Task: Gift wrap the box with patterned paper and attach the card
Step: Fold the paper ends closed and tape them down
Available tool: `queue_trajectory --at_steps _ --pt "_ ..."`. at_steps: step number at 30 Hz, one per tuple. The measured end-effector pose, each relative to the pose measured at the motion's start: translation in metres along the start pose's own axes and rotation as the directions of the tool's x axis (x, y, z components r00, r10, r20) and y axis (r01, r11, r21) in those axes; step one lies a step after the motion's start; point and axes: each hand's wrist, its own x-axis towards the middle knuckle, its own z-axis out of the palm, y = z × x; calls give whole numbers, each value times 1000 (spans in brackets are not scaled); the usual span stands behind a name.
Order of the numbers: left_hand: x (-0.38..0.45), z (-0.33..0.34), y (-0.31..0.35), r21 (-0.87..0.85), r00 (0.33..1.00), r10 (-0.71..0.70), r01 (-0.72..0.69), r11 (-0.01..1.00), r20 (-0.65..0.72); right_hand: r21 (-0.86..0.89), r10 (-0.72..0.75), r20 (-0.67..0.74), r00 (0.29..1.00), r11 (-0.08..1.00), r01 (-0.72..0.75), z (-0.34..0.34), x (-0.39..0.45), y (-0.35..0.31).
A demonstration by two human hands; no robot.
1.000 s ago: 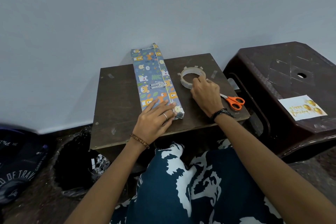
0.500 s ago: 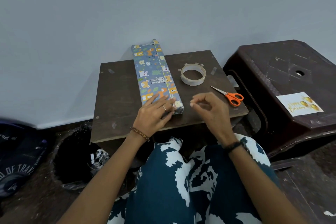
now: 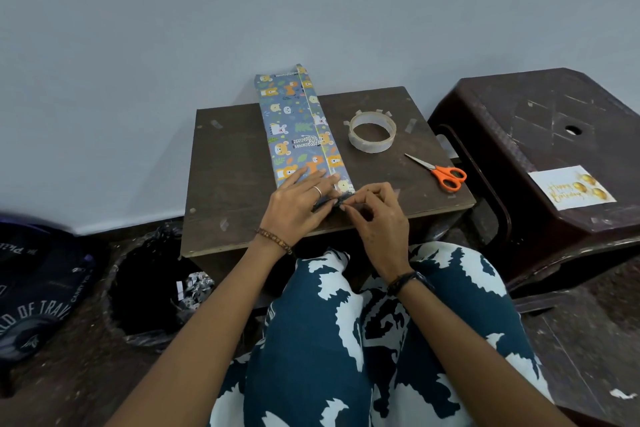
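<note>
Near-end flap of wrapped box being closed; card not yet attached.

The worktop (image 3: 242,163) carries a long box (image 3: 298,128) in animal-patterned paper, lying from the front edge to past the back edge, its far end overhanging towards the wall. A dark stool (image 3: 540,121) stands at the worktop's right side and holds the birthday card (image 3: 572,192), well apart from the box, evidently set aside for later. The left hand (image 3: 298,208) lies flat, fingers straight, on the box's near end, apparently to keep paper and box from shifting. The right hand (image 3: 375,215) has thumb and fingers curled in a pinch at the near-end flap, probably on a tape piece too small to confirm. The tape roll (image 3: 372,132) sits right of the box with tabs pre-cut along its rim, within reach; scissors (image 3: 441,173) lie near the right edge.
</note>
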Motion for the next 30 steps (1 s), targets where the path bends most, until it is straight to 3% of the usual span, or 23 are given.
queue_trajectory --at_steps 19,24,27,30 --pt "1 -2 3 -18 1000 -12 12 1000 23 -255 -221 -99 970 948 190 12 4 2" --pt "3 -3 2 1 999 23 -23 1000 -39 -213 -237 -104 966 954 211 12 6 3" --pt "5 -5 4 20 995 37 -35 999 -88 -21 -72 -195 978 997 69 9 11 5" --pt "5 -8 6 68 996 12 -6 998 -87 42 -54 -111 992 997 59 4 17 6"
